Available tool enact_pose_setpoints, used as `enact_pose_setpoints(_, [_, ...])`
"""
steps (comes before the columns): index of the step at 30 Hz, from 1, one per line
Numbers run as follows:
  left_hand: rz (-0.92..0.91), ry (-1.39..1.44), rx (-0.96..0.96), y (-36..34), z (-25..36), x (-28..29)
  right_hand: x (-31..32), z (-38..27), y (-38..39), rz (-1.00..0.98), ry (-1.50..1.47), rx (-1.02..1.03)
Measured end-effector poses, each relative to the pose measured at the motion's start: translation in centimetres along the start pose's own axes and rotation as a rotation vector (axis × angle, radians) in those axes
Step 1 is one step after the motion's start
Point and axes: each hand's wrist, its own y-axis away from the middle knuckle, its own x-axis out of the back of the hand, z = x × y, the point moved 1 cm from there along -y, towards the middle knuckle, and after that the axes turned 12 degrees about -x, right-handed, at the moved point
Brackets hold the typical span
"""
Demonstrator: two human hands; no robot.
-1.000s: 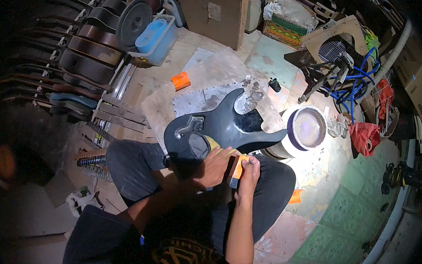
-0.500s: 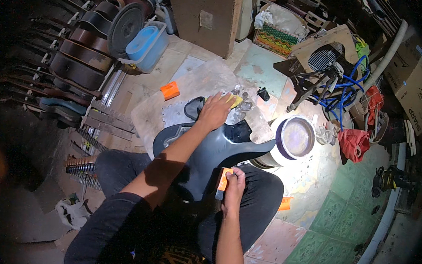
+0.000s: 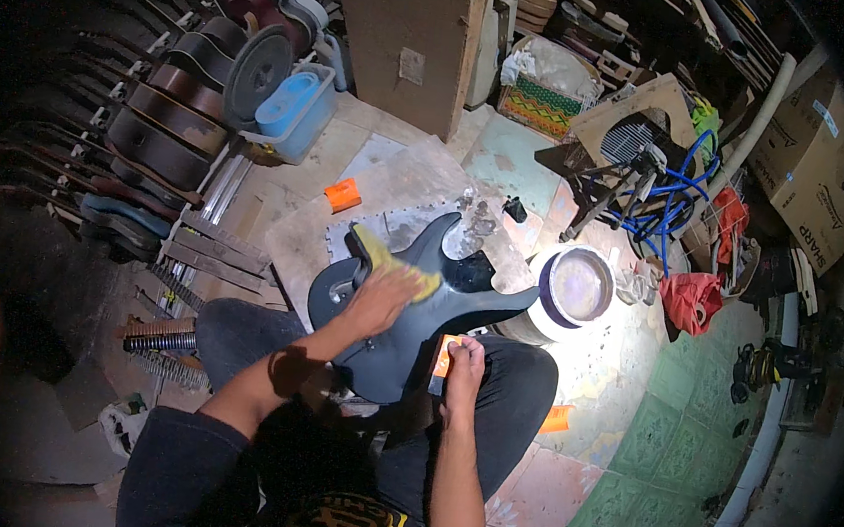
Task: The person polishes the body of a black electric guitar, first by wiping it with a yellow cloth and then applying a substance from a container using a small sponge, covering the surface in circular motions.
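A dark grey, glossy electric guitar body (image 3: 431, 327) with two pointed horns lies across my lap. On its upper face, my left hand (image 3: 384, 300) presses a yellow cloth (image 3: 375, 249), which spreads out from under the fingers on both sides. My right hand (image 3: 464, 376) is by the body's right lower edge. Its fingers pinch a small orange and dark grey block (image 3: 445, 358) that looks like a sanding block.
A stained board (image 3: 415, 173) lies on the tiles ahead. Orange pieces rest at left (image 3: 344, 195) and right (image 3: 556, 419). A white bucket (image 3: 538, 326) stands close on the right. Guitar bodies (image 3: 159, 145) line the left; a blue hose (image 3: 669, 220) coils at far right.
My left hand has drawn the yellow cloth back from the board beyond the guitar onto the guitar body. The right hand keeps its grip on the block, almost in place.
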Motion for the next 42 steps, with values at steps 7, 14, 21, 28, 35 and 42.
enact_pose_setpoints(7, [-0.211,0.065,0.089,8.6,-0.5,4.6,-0.8,2.6,-0.6,-0.093,0.322,0.094])
enact_pose_setpoints(14, [0.025,-0.114,0.294,8.2,-0.9,5.2,-2.8,4.3,2.8,-0.149,0.951,0.27])
enact_pose_setpoints(21, [-0.238,-0.076,0.01,1.8,3.2,1.4,-3.0,6.3,3.0,-0.15,1.202,0.218])
enact_pose_setpoints(28, [-0.223,-0.169,0.019,-7.0,-0.6,-1.8,-0.6,10.6,0.3,-0.238,1.191,0.422])
enact_pose_setpoints(35, [-0.138,-0.19,0.147,-17.8,-6.6,-5.3,-1.1,9.0,2.1,-0.158,1.056,0.569])
enact_pose_setpoints(42, [0.031,-0.225,0.387,-24.5,-11.9,-7.0,-0.6,10.8,2.6,-0.308,0.883,0.194])
